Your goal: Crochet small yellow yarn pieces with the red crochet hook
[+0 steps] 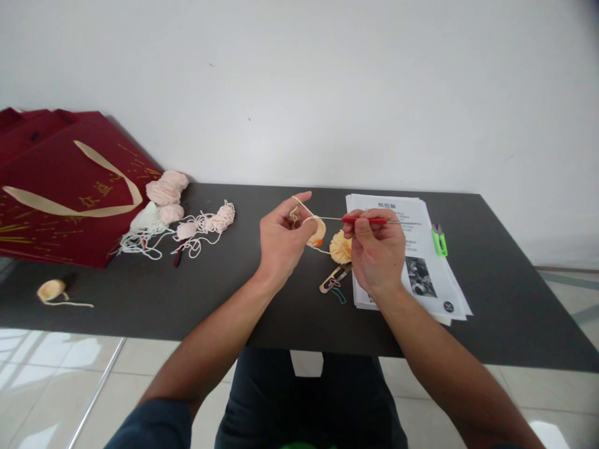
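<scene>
My left hand [286, 236] pinches a small pale-yellow crochet piece [319, 232] with an orange spot on its edge. A strand of the same yarn runs over the raised index finger. In my right hand [378, 249] is a crochet hook [364, 220] with a red grip, held level between thumb and fingers. Its thin metal shaft reaches left to the crochet piece; the hook's tip is too small to make out. Between the hands, a ball of yellow yarn [340, 247] rests on the dark table, partly hidden by my right hand.
Printed sheets [435, 288] lie under my right hand, with green thread snips [439, 241] at their right edge. Near the yellow ball are a large pin [329, 284] and a teal stitch marker [337, 295]. Leftward sit pink yarn [167, 187], a dark-red bag [60, 187] and a cream crochet piece [51, 290].
</scene>
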`<state>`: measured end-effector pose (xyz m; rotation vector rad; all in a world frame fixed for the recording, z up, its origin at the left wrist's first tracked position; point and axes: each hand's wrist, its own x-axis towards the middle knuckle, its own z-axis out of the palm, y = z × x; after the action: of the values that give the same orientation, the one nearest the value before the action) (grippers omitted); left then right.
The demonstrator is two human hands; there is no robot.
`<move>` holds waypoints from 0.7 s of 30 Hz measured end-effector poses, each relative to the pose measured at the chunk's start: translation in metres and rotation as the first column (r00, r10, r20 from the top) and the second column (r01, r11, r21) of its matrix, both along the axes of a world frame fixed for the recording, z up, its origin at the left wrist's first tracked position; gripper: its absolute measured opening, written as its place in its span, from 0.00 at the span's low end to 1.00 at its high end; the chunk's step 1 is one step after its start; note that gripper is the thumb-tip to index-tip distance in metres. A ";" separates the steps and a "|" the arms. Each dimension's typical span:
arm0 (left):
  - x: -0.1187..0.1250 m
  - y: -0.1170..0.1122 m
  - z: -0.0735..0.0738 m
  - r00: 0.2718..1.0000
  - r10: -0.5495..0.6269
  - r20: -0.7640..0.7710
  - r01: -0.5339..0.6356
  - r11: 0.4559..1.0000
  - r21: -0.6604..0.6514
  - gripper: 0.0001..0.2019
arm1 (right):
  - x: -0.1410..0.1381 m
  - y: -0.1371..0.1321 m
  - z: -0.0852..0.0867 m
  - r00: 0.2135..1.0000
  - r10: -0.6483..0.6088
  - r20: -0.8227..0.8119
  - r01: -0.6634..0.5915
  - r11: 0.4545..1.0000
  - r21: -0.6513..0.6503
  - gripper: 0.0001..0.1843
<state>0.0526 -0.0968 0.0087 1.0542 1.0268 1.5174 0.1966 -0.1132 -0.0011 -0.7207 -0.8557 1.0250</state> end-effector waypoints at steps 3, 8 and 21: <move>0.000 0.000 0.000 1.000 0.009 0.000 -0.009 1.000 0.010 0.23 | 0.001 0.000 0.001 1.000 -0.018 0.003 0.018 1.000 0.013 0.12; -0.001 0.000 0.001 1.000 0.027 -0.012 -0.027 1.000 0.004 0.23 | 0.000 0.000 0.001 0.999 -0.043 0.020 0.043 0.998 0.035 0.11; 0.004 -0.002 -0.006 0.995 0.065 -0.078 -0.062 0.997 0.043 0.21 | -0.005 -0.006 -0.010 0.989 -0.091 0.120 0.080 0.992 0.100 0.08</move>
<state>0.0566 -0.0988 0.0031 1.1274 1.0983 1.5639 0.1914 -0.1192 -0.0106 -0.7402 -0.9668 0.8639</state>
